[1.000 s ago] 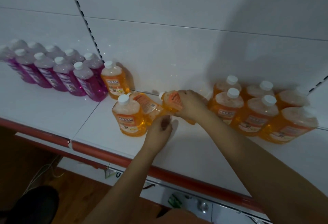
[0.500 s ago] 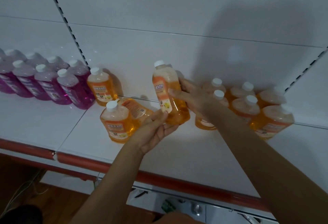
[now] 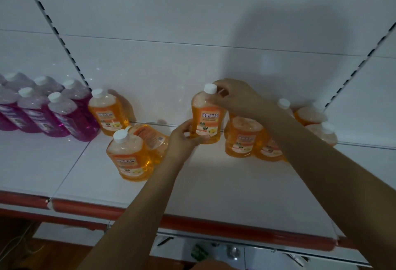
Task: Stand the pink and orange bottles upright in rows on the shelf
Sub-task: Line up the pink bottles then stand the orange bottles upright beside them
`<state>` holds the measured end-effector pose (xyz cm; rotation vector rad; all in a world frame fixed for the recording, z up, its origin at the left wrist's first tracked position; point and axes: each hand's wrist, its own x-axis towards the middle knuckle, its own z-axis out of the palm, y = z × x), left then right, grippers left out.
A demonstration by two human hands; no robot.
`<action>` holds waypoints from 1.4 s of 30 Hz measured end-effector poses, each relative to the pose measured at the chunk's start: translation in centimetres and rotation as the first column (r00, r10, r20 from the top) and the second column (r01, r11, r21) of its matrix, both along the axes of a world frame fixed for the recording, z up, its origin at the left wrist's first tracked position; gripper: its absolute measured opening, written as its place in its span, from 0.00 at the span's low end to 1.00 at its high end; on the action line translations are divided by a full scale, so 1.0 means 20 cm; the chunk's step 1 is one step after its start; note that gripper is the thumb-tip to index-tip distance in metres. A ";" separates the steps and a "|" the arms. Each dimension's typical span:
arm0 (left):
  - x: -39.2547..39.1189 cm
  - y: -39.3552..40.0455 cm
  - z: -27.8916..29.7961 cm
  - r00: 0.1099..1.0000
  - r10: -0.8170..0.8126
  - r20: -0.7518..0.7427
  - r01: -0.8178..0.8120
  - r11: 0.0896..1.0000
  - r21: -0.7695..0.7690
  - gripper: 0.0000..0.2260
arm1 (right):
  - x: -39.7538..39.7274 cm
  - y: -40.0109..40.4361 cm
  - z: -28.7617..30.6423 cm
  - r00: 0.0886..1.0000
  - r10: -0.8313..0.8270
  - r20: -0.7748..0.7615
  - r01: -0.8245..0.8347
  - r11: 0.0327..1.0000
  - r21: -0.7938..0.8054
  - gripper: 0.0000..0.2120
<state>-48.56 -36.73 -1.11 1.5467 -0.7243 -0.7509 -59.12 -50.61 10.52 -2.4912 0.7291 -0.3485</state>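
An orange bottle [image 3: 206, 117] with a white cap stands upright near the back of the white shelf [image 3: 214, 184]. My right hand [image 3: 233, 98] grips its neck just below the cap. My left hand [image 3: 184, 138] holds its base. To the left, one orange bottle [image 3: 108, 113] stands by the back wall and another [image 3: 129, 156] stands nearer the front. Between them a third orange bottle [image 3: 150, 136] lies on its side. Several pink bottles [image 3: 53, 111] stand in rows at far left. A group of orange bottles [image 3: 244, 139] stands right of my hands, partly hidden by my right arm.
The shelf's front edge carries a red strip [image 3: 235, 229]. A white back panel [image 3: 171, 55] with slotted uprights [image 3: 53, 27] rises behind the bottles. Below the shelf there is a lower white ledge [image 3: 257, 254] and a wooden floor [image 3: 42, 254].
The orange bottle went from lying sideways in my hands to upright. It moved right and back, toward the group of orange bottles. My right hand shifted to its neck, my left to its base.
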 end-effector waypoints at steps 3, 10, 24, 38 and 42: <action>0.02 -0.07 -0.01 0.996 -0.023 0.091 0.019 0.999 0.041 0.20 | 0.00 -0.05 -0.02 0.998 -0.055 0.013 0.056 0.994 -0.094 0.12; 0.06 -0.21 -0.10 0.930 -0.158 0.331 0.111 0.981 0.156 0.16 | 0.00 -0.07 -0.05 0.993 -0.104 -0.054 0.082 0.946 -0.314 0.14; -0.02 -0.11 -0.03 0.776 -0.063 0.627 -0.036 0.989 0.143 0.11 | 0.08 0.00 -0.13 0.969 -0.207 -0.135 0.100 0.828 -0.551 0.18; 0.01 0.75 0.04 0.733 0.515 0.444 -0.426 0.857 -0.291 0.06 | 0.43 0.59 -0.08 0.938 0.296 0.183 -0.280 0.954 -0.108 0.20; 0.13 0.87 -0.09 0.774 0.547 0.320 -0.538 0.834 -0.124 0.09 | 0.52 0.73 -0.15 0.924 0.382 0.022 -0.382 0.924 -0.004 0.23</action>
